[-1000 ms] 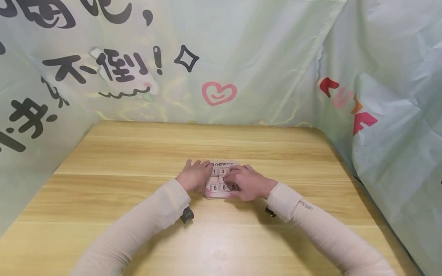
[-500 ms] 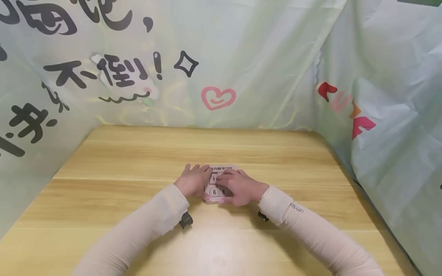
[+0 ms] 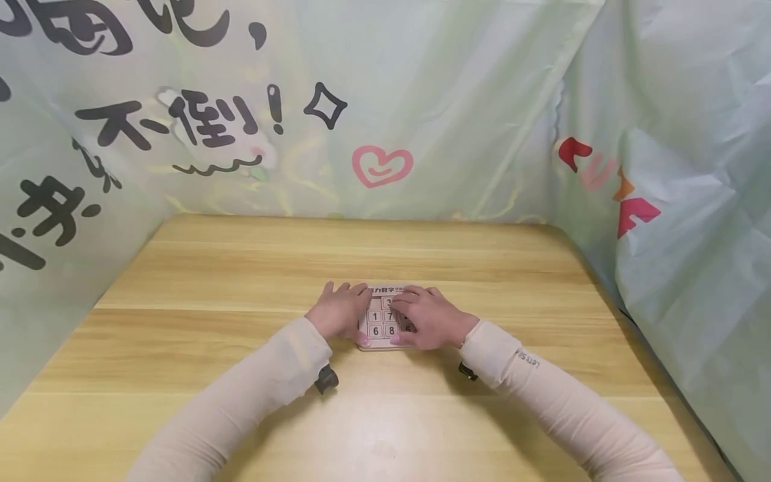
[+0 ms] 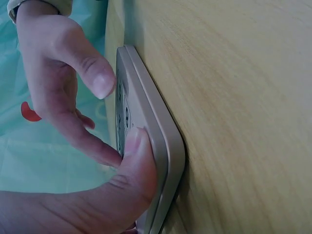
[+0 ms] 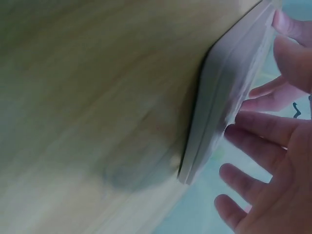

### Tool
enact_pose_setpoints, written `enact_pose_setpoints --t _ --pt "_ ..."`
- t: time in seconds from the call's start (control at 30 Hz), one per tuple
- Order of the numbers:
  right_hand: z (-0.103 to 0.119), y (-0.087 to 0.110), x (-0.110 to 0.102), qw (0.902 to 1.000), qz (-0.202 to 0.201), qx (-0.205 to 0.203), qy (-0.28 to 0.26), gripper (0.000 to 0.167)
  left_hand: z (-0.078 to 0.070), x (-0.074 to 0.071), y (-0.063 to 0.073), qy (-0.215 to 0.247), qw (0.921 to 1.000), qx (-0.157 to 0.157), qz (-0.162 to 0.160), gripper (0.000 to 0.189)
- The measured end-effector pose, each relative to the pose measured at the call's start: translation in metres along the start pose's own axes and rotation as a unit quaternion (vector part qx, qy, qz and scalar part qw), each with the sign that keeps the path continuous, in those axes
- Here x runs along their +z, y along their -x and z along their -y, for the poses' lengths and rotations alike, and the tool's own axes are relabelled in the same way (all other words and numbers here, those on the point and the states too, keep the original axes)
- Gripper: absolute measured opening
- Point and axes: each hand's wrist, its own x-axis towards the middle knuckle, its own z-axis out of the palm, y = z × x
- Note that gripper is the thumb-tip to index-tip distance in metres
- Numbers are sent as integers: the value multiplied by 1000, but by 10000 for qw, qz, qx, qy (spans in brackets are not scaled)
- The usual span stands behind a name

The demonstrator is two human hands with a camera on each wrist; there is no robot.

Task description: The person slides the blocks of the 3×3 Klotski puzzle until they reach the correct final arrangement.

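Observation:
A sliding number puzzle lies flat on the table. Its visible tiles include 1, 3, 6, 7 and 8, and the slot at the upper left holds no tile. My left hand grips the puzzle's left side; in the left wrist view its thumb presses on the near edge. Over the right part is my right hand, which hides some tiles. Its fingertips touch the tile face in the right wrist view, with the other fingers spread and loosely bent.
The wooden table extends around the puzzle on all sides. Behind it and at both sides hang pale green printed cloths. A dark wrist device sits under the left cuff, and another under the right.
Tile 1 has slid from the upper left slot down to the middle left one. My right hand moved left over the tiles, then back right. My left hand stays on the puzzle.

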Motion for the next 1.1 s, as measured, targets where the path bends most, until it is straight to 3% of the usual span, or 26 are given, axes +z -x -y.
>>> enact_pose_setpoints --t 0.27,0.57,0.7,0.9,1.1 --pt "5 -6 2 9999 38 -90 45 67 0 1 -1 -76 9999 -45 50 106" --pt "6 -11 1 9984 431 -278 -227 76 -1 -1 -3 -106 9999 -48 27 107" --pt "0 -6 -1 9992 271 -186 -235 74 -1 0 -1 -94 10000 2 -14 106" --pt "-12 5 -3 9996 -242 74 134 54 -1 3 1 -175 9997 56 -159 105" --pt "-14 9 0 9999 0 93 -66 61 -1 3 -1 -160 9998 8 -132 104"
